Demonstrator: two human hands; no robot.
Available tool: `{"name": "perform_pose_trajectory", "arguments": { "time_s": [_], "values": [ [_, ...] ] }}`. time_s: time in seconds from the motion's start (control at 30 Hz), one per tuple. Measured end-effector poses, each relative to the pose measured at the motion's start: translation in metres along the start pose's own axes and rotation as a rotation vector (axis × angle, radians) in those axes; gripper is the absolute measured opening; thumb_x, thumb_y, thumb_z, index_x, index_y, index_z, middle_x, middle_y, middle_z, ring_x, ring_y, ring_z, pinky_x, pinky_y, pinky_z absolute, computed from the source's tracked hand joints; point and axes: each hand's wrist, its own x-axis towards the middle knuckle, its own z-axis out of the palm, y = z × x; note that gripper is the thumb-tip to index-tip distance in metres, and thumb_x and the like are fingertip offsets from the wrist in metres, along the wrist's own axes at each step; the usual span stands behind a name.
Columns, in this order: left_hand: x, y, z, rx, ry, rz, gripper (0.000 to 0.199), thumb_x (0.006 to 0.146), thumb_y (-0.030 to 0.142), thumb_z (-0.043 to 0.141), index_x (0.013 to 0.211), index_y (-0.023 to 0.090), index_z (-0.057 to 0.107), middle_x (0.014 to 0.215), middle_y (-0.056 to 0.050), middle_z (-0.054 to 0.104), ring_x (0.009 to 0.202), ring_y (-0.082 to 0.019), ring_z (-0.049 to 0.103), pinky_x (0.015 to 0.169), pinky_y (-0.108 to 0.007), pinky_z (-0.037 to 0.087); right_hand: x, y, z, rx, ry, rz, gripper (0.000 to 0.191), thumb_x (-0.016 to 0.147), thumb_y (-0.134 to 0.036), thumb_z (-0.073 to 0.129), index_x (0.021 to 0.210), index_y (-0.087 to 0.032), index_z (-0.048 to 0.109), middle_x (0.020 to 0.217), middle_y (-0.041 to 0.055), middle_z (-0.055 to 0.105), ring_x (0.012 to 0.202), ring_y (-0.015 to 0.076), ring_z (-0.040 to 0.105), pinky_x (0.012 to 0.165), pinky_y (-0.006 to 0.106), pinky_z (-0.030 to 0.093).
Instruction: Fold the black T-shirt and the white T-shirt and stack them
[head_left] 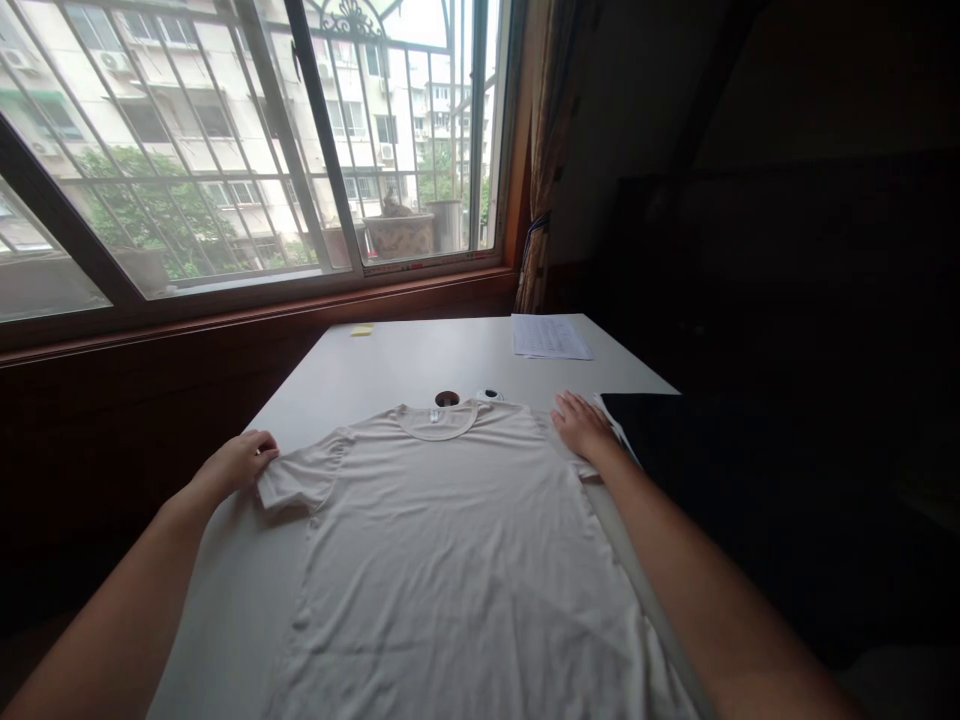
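A pale T-shirt [450, 560] lies spread out with its neckline toward the window and its lower part running out of the bottom of the view. Fine wrinkles run across its body. At the outer end of the left sleeve, my left hand [238, 462] is closed, its curled fingers pinching the sleeve's edge. My right hand [583, 425] rests flat over the right sleeve, fingers stretched out, covering much of it.
The white table [420, 355] carries a yellow sticky note [361, 330] and some printed papers [551, 337] at its far end. A round hole [447, 398] and a white round object [490, 395] sit beyond the neckline. Black cloth-like material [652, 425] lies at right.
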Motion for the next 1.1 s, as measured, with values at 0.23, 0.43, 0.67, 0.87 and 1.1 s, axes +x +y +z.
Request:
{"name": "perform_pose_trajectory", "arguments": {
  "time_s": [0.23, 0.43, 0.67, 0.87, 1.1],
  "values": [
    [-0.037, -0.006, 0.002, 0.099, 0.216, -0.107, 0.044, 0.093, 0.056, 0.041, 0.086, 0.021, 0.066, 0.094, -0.01, 0.066, 0.081, -0.025, 0.063, 0.07, -0.033, 0.045, 0.0, 0.0, 0.0, -0.004, 0.008, -0.004, 0.06, 0.105, -0.045, 0.026, 0.156, -0.018, 0.041, 0.167, 0.0072, 0.034, 0.153, 0.0221, 0.029, 0.126, 0.043, 0.02],
    [-0.094, -0.015, 0.005, -0.183, 0.031, 0.051, 0.047, 0.085, 0.066, 0.058, 0.093, 0.024, 0.076, 0.1, -0.007, 0.071, 0.087, -0.025, 0.069, 0.074, -0.032, 0.055, 0.001, 0.001, 0.003, 0.001, 0.02, -0.003, 0.059, 0.105, -0.044, 0.027, 0.155, -0.018, 0.042, 0.166, 0.0077, 0.035, 0.153, 0.022, 0.03, 0.126, 0.043, 0.02],
    [-0.105, 0.002, 0.014, -0.205, 0.175, 0.159, 0.061, 0.075, 0.08, 0.065, 0.102, 0.027, 0.079, 0.105, -0.01, 0.07, 0.087, -0.026, 0.068, 0.075, -0.034, 0.058, 0.001, 0.001, 0.004, 0.011, 0.029, 0.002, 0.059, 0.104, -0.046, 0.028, 0.154, -0.018, 0.043, 0.166, 0.0081, 0.036, 0.152, 0.0226, 0.03, 0.125, 0.043, 0.021],
    [-0.089, 0.013, 0.026, -0.178, 0.208, 0.242, 0.057, 0.076, 0.077, 0.068, 0.103, 0.029, 0.08, 0.111, -0.009, 0.069, 0.099, -0.029, 0.067, 0.095, -0.04, 0.052, 0.0, 0.001, 0.002, 0.008, 0.023, -0.006, 0.058, 0.105, -0.045, 0.027, 0.154, -0.018, 0.044, 0.166, 0.0082, 0.035, 0.152, 0.0224, 0.03, 0.125, 0.042, 0.021],
    [-0.093, 0.035, 0.018, -0.307, 0.057, 0.136, 0.054, 0.075, 0.076, 0.067, 0.088, 0.024, 0.074, 0.101, -0.006, 0.073, 0.093, -0.028, 0.065, 0.082, -0.035, 0.053, 0.0, 0.001, 0.002, 0.007, 0.029, -0.005, 0.058, 0.104, -0.044, 0.029, 0.153, -0.019, 0.045, 0.165, 0.0078, 0.036, 0.152, 0.0224, 0.031, 0.125, 0.042, 0.021]
  ]
}}
